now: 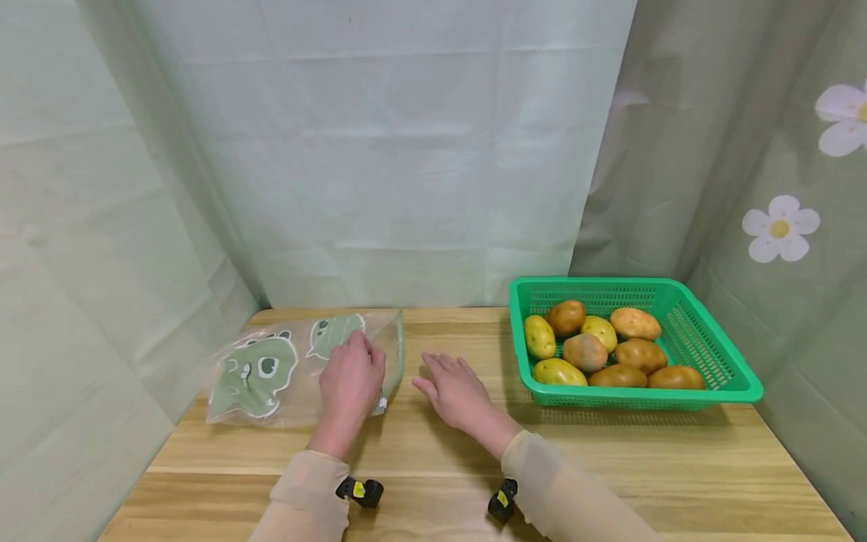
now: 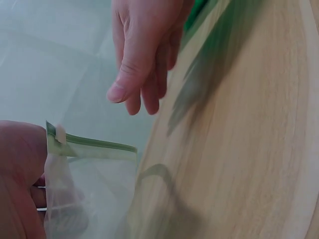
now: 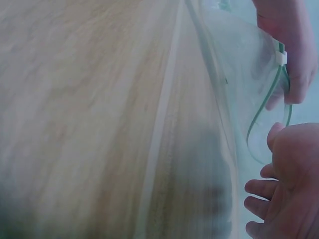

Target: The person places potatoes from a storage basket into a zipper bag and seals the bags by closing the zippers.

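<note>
A clear zip bag (image 1: 308, 395) with green cartoon prints lies on the left of the wooden table, its zip end facing right. Over that end, my left hand (image 1: 352, 373) grips the bag with curled fingers. In the right wrist view the bag's green-edged mouth (image 3: 255, 115) bows apart beside the left hand (image 3: 300, 55). A white slider (image 3: 281, 58) sits on the zip. My right hand (image 1: 460, 391), fingers extended, hovers just right of the bag and holds nothing. The left wrist view shows its fingers (image 2: 149, 92) pointing down near the zip strip (image 2: 99, 144).
A green plastic basket (image 1: 609, 395) stands at the right of the table. Inside are several potatoes (image 1: 640, 356), some yellow and some brown. Pale curtains (image 1: 406, 150) hang behind and at both sides. Each wrist wears a black camera (image 1: 366, 493).
</note>
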`<state>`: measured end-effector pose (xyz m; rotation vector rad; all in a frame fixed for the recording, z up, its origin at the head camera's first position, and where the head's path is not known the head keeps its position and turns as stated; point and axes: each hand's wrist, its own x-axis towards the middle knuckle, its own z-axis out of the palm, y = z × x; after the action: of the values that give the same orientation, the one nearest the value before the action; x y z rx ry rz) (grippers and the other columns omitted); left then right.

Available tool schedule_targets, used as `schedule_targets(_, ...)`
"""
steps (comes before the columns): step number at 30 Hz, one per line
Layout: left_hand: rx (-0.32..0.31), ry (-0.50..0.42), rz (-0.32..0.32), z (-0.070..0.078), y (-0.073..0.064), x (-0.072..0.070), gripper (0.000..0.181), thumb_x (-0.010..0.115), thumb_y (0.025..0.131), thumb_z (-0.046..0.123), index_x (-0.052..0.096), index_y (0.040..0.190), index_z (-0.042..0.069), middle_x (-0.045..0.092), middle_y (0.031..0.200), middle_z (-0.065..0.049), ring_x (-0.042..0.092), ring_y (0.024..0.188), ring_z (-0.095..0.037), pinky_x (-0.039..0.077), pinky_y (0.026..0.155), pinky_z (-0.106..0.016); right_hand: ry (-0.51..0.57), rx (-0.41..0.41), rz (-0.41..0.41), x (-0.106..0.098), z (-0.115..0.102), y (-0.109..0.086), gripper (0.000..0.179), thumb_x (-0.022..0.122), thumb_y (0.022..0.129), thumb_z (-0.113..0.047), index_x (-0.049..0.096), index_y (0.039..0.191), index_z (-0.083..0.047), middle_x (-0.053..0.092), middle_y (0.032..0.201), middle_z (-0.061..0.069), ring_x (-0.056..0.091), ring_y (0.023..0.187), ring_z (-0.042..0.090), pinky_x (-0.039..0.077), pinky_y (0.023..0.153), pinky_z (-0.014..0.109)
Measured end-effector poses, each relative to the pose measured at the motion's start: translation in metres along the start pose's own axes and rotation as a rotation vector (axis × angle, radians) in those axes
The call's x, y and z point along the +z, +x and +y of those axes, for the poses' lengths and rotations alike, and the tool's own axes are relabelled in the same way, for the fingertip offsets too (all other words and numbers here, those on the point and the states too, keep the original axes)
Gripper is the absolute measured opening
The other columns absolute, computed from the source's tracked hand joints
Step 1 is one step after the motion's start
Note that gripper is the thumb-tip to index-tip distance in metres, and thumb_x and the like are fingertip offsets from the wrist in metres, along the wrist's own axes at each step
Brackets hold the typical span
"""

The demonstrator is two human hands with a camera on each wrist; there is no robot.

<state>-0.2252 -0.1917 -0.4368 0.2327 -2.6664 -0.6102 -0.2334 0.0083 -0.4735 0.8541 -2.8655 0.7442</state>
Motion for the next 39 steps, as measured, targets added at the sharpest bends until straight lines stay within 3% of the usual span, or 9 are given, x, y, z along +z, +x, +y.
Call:
schedule_targets(6,-0.009,-0.039,0.008,0.005,-0.001,-0.002,0.014,0.060,0.103,0.022,0.061,0.101,0.009,0.068,0.084,-0.010,0.067,0.075,-0.035,0.054,0.065,-0.056,0.188,0.073,0.014,-0.003,0.000,0.003,0.060,0.051,0.118,-0.037,0.050,0.161,0.005,0.059,0.157,0.024,0.054,0.148,0.044,0.038,0.125,0.060)
schedule_targets(16,0.005,-0.103,0.009,0.020,-0.005,-0.008,0.016,0.059,0.103,0.025,0.061,0.106,0.009,0.070,0.083,-0.010,0.065,0.071,-0.034,0.053,0.064,-0.055,0.496,0.205,0.026,-0.011,-0.001,0.003,0.064,0.049,0.118,-0.040,0.044,0.165,0.003,0.070,0.143,0.020,0.065,0.135,0.039,0.049,0.116,0.057)
schedule_targets(23,0.009,-0.142,-0.001,0.033,-0.007,-0.010,0.014,0.059,0.105,0.025,0.060,0.107,0.011,0.072,0.086,-0.008,0.066,0.071,-0.032,0.052,0.065,-0.053,0.554,0.262,0.068,-0.014,0.001,0.003,0.064,0.054,0.117,-0.041,0.045,0.167,-0.002,0.075,0.132,0.015,0.070,0.126,0.035,0.054,0.109,0.057)
schedule_targets(29,0.030,-0.179,0.011,0.044,-0.009,-0.009,0.012,0.058,0.104,0.023,0.059,0.105,0.011,0.076,0.090,-0.008,0.069,0.073,-0.033,0.053,0.065,-0.054,0.576,0.286,0.121,-0.019,0.002,0.002,0.061,0.055,0.117,-0.037,0.046,0.166,-0.002,0.079,0.109,0.008,0.073,0.099,0.022,0.058,0.094,0.050)
schedule_targets(35,0.044,-0.205,0.008,0.051,-0.011,-0.007,0.011,0.060,0.104,0.022,0.060,0.106,0.011,0.078,0.092,-0.009,0.071,0.075,-0.033,0.054,0.066,-0.053,0.589,0.294,0.166,-0.023,0.002,0.002,0.055,0.059,0.115,-0.026,0.048,0.165,-0.005,0.075,0.091,0.001,0.072,0.084,0.018,0.056,0.078,0.039)
schedule_targets(39,0.055,-0.208,0.015,0.054,-0.013,-0.008,0.011,0.060,0.105,0.023,0.061,0.106,0.012,0.078,0.093,-0.009,0.071,0.076,-0.033,0.054,0.066,-0.053,0.579,0.292,0.184,-0.028,0.001,0.000,0.051,0.058,0.115,-0.018,0.051,0.165,-0.008,0.069,0.086,0.000,0.063,0.073,0.016,0.051,0.067,0.035)
